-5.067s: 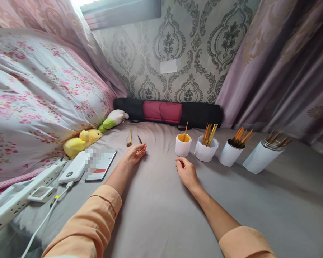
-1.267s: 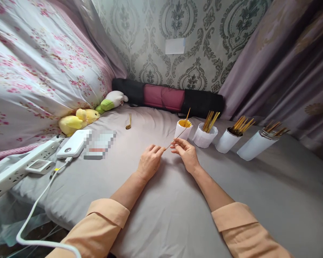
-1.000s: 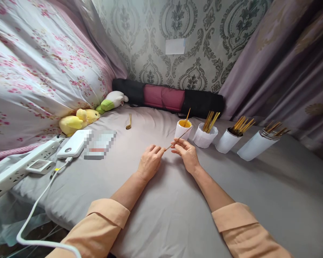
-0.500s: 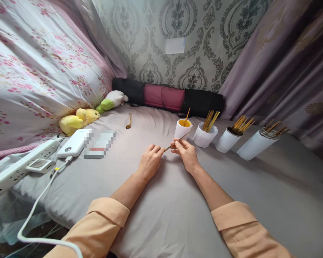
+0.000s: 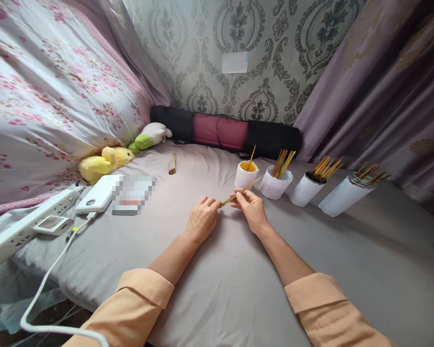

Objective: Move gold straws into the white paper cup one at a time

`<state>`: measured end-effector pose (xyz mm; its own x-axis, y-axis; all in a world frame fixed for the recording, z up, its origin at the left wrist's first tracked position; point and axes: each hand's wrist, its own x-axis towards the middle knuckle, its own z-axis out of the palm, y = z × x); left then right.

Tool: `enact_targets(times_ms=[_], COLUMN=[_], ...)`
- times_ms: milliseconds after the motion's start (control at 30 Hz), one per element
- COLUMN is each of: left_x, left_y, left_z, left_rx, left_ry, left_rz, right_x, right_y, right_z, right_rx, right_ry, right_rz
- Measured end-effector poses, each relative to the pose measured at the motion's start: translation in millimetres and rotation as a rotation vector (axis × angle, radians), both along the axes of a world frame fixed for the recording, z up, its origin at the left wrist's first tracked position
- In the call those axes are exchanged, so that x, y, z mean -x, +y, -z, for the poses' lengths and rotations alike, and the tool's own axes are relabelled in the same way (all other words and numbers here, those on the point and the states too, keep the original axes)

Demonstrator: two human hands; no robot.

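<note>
Both my hands rest on the grey sheet (image 5: 210,289) and pinch one thin yellow stick (image 5: 246,186) between them. My left hand (image 5: 201,220) grips its near end with closed fingers. My right hand (image 5: 251,208) pinches its middle. The stick slants up to the right, its far tip near a white cup of yellow liquid (image 5: 245,174) that has another stick standing in it. To the right of that cup stand three more white cups (image 5: 275,183) (image 5: 305,189) (image 5: 341,195), each holding several sticks.
Gold tweezers (image 5: 172,164) lie further back on the sheet. A white power bank (image 5: 98,193), a phone (image 5: 132,194) and a power strip (image 5: 25,227) lie at the left, by plush toys (image 5: 103,162) and a floral quilt. A black and red roll (image 5: 224,131) lies against the wall.
Five seconds ago both hands lay apart and held nothing; now they hold the stick together. Over the last second the stick has slid a little through my fingers and tilted flatter.
</note>
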<state>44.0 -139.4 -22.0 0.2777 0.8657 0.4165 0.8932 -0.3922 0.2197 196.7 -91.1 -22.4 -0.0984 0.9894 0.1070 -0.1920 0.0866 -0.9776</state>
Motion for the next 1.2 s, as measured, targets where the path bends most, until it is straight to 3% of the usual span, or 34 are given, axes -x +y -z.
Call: enact_targets(times_ms=[333,700,967,1200], left_x=[1,-8,-13,-15], left_y=[9,8,4,3], left_z=[11.0,-1.6,-6.9,-6.0], left_rx=[0.088,0.507,0.656,0.729], left_ry=[-0.477,-1.139,-1.372,-1.435], left_rz=[-0.021,-0.092,-0.026,0.001], right_x=[-3,-4,-6,-6], right_y=[4,7,7,7], right_z=[3.5,6.8,5.9,5.1], right_rx=[-0.014,-0.111,-0.139,-0.137], right_ry=[-0.026,-0.101,-0.115,-0.109], right_rz=[0.050,0.102,0.130,0.141])
